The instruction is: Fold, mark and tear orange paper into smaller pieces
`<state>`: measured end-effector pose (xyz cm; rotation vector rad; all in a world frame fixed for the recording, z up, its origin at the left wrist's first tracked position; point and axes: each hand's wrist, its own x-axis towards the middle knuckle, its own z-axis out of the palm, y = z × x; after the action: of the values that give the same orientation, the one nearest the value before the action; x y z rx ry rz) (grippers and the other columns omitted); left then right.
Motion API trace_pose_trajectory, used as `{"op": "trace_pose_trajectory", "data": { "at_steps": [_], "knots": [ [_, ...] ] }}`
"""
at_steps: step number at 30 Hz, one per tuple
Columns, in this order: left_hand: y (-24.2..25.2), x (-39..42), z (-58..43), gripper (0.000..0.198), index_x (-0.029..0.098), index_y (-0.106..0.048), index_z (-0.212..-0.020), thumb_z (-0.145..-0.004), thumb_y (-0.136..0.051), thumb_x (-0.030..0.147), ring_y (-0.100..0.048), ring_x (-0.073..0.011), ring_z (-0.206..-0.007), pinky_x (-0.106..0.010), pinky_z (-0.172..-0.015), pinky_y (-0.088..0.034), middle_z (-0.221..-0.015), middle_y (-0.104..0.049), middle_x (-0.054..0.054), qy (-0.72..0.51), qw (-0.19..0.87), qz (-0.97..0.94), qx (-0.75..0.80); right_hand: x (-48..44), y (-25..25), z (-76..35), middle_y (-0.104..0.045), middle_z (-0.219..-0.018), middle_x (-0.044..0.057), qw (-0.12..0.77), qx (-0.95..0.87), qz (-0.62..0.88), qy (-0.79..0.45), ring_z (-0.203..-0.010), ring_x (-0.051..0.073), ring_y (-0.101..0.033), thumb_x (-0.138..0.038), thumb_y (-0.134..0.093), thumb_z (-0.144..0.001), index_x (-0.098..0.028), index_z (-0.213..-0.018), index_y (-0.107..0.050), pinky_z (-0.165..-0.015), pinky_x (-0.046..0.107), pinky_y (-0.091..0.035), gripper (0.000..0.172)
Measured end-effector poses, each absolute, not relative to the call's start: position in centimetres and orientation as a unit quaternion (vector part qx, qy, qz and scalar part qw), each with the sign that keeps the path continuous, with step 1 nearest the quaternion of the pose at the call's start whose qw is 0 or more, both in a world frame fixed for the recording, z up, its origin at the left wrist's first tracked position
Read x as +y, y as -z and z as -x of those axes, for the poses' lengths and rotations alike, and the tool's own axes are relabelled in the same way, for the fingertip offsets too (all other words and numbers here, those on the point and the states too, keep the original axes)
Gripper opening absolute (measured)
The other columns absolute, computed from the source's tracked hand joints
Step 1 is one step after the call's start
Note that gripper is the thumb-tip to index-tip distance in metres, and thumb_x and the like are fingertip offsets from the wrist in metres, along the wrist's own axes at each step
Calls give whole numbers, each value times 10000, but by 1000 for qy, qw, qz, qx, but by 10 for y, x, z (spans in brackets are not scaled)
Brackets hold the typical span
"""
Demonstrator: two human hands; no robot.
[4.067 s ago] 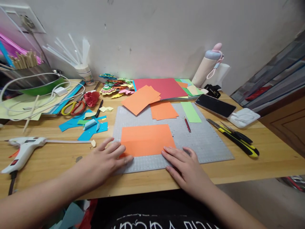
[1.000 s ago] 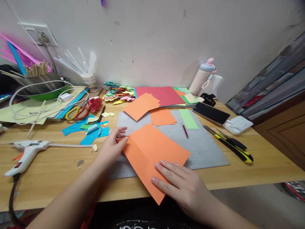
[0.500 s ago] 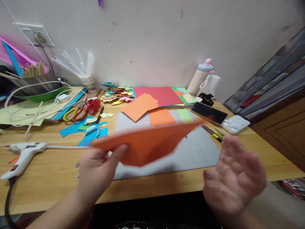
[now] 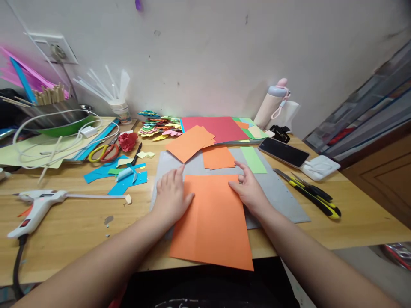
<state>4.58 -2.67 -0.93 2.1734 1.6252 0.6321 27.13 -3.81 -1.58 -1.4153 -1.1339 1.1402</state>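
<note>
A large orange paper sheet [image 4: 213, 218] lies flat in front of me, its long side running away from me and its near end hanging over the table edge. It rests partly on the grey cutting mat [image 4: 276, 192]. My left hand [image 4: 171, 194] lies on the sheet's far left corner with fingers stretched out. My right hand [image 4: 248, 190] rests on the far right corner, fingers spread and flat. A faint lengthwise crease shows in the sheet.
More orange sheets [image 4: 192, 141] and red paper [image 4: 218, 127] lie behind the mat. A phone [image 4: 284, 152] and utility knives [image 4: 308, 192] sit right. A glue gun [image 4: 35, 205], scissors [image 4: 102, 152] and blue scraps [image 4: 118, 175] lie left.
The folded orange sheet was lifted off the mat, turned in the air by my left hand, and now lies opened out flat lengthwise with both hands on its far corners.
</note>
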Motion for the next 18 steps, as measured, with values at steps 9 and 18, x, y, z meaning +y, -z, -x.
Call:
{"op": "trace_pose_trajectory", "data": {
  "at_steps": [9, 18],
  "knots": [
    [16, -12, -54, 381, 231, -503, -1267, -937, -315, 198, -493, -267, -1045, -461, -920, -311, -1096, -587, -91, -88, 15, -875, 476, -5, 25, -288, -513, -619, -42, 299, -585, 706, -264, -568, 159, -510, -294, -494, -799, -196, -1149, -538, -522, 255, -339, 365],
    [18, -10, -58, 429, 210, -461, -1327, -935, -288, 179, -478, -267, -1038, -432, -870, -313, -1142, -575, -88, -59, -36, -879, 471, -7, 22, -285, -529, -613, -45, 216, -614, 731, -205, -576, 151, -482, -199, -493, -799, -268, -954, -559, -504, 262, -221, 183]
  ]
}}
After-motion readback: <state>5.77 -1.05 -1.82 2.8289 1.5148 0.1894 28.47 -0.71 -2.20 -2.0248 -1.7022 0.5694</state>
